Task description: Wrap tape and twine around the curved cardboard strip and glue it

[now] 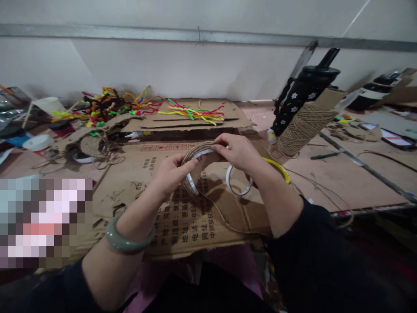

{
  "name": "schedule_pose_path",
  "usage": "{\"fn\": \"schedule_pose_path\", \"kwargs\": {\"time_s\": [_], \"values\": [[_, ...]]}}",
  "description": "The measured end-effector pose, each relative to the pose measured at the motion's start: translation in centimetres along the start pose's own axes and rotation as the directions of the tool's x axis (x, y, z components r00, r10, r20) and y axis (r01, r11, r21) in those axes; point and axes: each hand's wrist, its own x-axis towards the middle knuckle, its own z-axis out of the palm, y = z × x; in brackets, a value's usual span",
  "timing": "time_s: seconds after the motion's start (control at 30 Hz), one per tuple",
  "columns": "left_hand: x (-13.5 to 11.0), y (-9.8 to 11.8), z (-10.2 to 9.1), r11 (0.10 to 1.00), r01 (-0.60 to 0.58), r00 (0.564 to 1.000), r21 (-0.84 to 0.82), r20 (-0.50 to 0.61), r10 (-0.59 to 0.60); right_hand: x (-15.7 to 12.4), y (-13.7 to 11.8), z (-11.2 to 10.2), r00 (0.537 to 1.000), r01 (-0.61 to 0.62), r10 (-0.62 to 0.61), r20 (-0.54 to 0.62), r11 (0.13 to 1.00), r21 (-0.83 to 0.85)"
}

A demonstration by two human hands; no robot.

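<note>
My left hand (171, 174) and my right hand (237, 152) both pinch a curved band (195, 163), white inside and partly wrapped in brown jute twine. The left fingers grip its lower left side, the right fingers press on its top. A strand of twine (224, 219) trails from the band down across the flattened cardboard box (137, 182) under my hands. A roll of white tape (239, 180) lies on the cardboard just below my right wrist. A yellow curved strip (280, 167) shows behind that wrist. I wear a grey-green bangle (128, 241) on my left wrist.
A cone of jute twine (302, 128) leans at the right beside a black flowered tube (299, 98). Coloured pipe cleaners (192, 112) lie in heaps at the back. A glue tube (138, 134) rests behind the box. A metal bar (368, 169) crosses the right side.
</note>
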Motion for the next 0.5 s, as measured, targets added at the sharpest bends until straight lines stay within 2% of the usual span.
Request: {"fn": "schedule_pose_path", "kwargs": {"time_s": [0.1, 0.27, 0.4, 0.5], "values": [[0.1, 0.6, 0.1, 1.000, -0.005, 1.000, -0.015, 0.003, 0.005, -0.5, -0.8, 0.2, 0.993, 0.096, -0.094, 0.072, 0.995, -0.033], [0.4, 1.3, 0.0, 0.999, -0.002, 0.996, 0.047, 0.090, -0.002, -0.8, -1.7, 0.3, 0.992, 0.113, -0.109, 0.065, 0.992, -0.050], [0.5, 0.7, -0.5, 0.998, -0.043, 0.998, 0.048, 0.037, 0.041, -0.8, -1.7, 1.0, 0.988, 0.152, -0.151, -0.019, 0.987, 0.044], [0.4, 0.1, -0.7, 1.000, -0.015, 0.999, -0.005, -0.034, 0.015, -0.8, -1.3, 1.6, 0.971, 0.221, -0.208, -0.113, 0.969, 0.110]]}}
